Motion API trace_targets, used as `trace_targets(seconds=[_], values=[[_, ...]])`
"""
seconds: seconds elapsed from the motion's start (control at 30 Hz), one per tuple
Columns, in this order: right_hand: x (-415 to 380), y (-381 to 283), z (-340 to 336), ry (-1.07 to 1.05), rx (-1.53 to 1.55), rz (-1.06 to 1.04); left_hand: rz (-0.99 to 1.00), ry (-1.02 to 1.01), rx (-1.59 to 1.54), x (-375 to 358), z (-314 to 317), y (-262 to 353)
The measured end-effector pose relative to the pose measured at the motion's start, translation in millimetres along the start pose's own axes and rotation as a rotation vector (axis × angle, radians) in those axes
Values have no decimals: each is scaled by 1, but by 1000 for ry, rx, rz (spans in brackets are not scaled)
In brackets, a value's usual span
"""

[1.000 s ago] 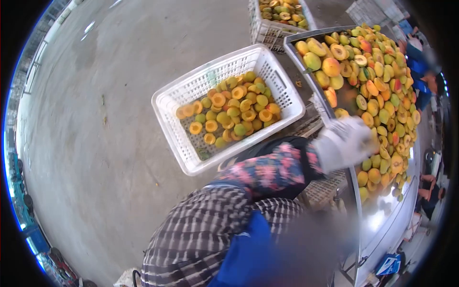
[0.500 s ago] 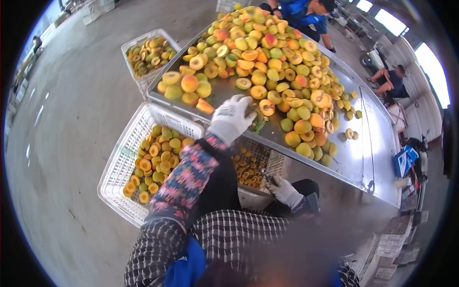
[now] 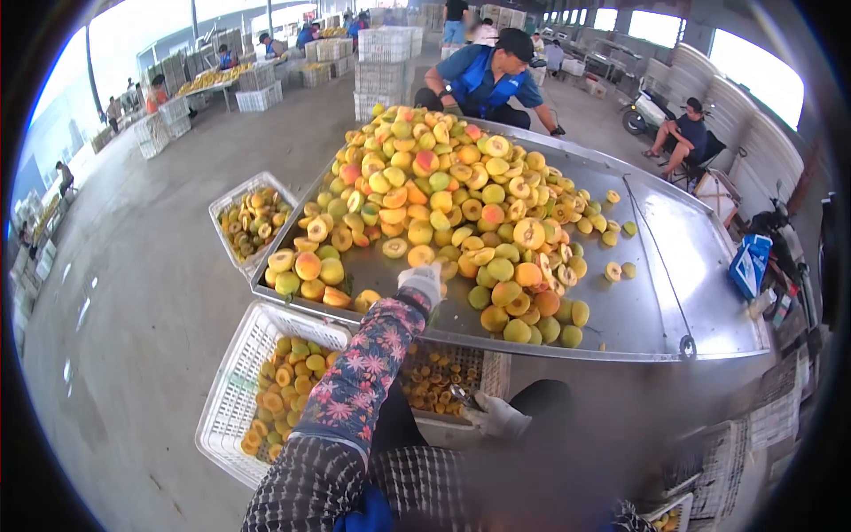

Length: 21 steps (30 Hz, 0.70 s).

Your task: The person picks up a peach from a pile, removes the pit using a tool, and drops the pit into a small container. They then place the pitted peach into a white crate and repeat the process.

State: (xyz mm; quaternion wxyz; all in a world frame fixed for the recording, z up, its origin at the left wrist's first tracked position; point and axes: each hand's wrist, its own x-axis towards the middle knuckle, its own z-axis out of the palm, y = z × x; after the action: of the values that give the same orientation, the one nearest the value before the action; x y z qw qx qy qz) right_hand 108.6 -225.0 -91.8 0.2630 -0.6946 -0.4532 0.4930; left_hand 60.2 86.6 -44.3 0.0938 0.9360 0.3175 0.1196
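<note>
My left hand (image 3: 422,284), in a white glove, reaches over the near edge of the metal table (image 3: 656,293). Its fingers touch or nearly touch a peach half (image 3: 421,255) at the heap's near side; the back of the hand hides most of them. Whole and halved peaches (image 3: 443,195), some with stones showing, are heaped on the tabletop. Low by my lap, my gloved right hand (image 3: 498,417) is closed round a small shiny metal hand tool (image 3: 463,396). The tool's tip lies over a crate of small brown and orange pieces (image 3: 434,381) below the table edge.
A white basket (image 3: 222,417) of peach halves stands left of my arm, another basket (image 3: 257,257) beyond it. Across the table a person in a blue vest (image 3: 493,84) bends over. Someone sits at right (image 3: 687,137). Stacked crates (image 3: 383,66) stand behind.
My view has tilted up, bringing in more of the hall. My left hand has moved farther in to the peaches at the heap's near side. My right hand still holds the tool down low.
</note>
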Motion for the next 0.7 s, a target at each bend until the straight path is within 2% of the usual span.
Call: trace_targets(seconds=[0.03,0.1,0.13,0.2,0.27,0.3,0.33,0.37,0.4,0.43,0.47,0.57,0.63,0.7], values=[[1,-3,0,27,-67,14,-70,-136,38,0,-7,3],[5,4,-2,49,-102,-100,-159,-418,33,4,-22,5],[5,8,1,56,-115,-150,-186,-399,-19,2,-22,6],[-6,-16,-5,53,-82,-43,-239,-366,-126,-5,-14,4],[-21,-47,-17,70,1,27,-346,-228,-509,-11,-8,3],[-21,-45,-15,190,15,-133,-276,-241,-1183,-14,8,-1],[-4,-19,-13,320,-172,-335,-387,-180,-1648,-29,-4,16],[-17,-46,-21,282,72,-276,-447,-231,-1858,-44,-20,30],[-20,-60,-29,335,4,-291,-386,-241,-1937,-57,-30,40],[-16,-69,-29,483,108,-547,-321,-248,-2018,-67,-37,48],[-11,-66,-35,510,4,-500,-248,-249,-2101,-76,-44,56],[-15,-97,-47,577,-88,-528,-314,-317,-2387,-95,-60,75],[-10,-104,-48,685,-225,-587,-348,-239,-2360,-102,-57,83],[-9,-109,-48,698,-263,-548,-348,-185,-2329,-102,-53,88]])
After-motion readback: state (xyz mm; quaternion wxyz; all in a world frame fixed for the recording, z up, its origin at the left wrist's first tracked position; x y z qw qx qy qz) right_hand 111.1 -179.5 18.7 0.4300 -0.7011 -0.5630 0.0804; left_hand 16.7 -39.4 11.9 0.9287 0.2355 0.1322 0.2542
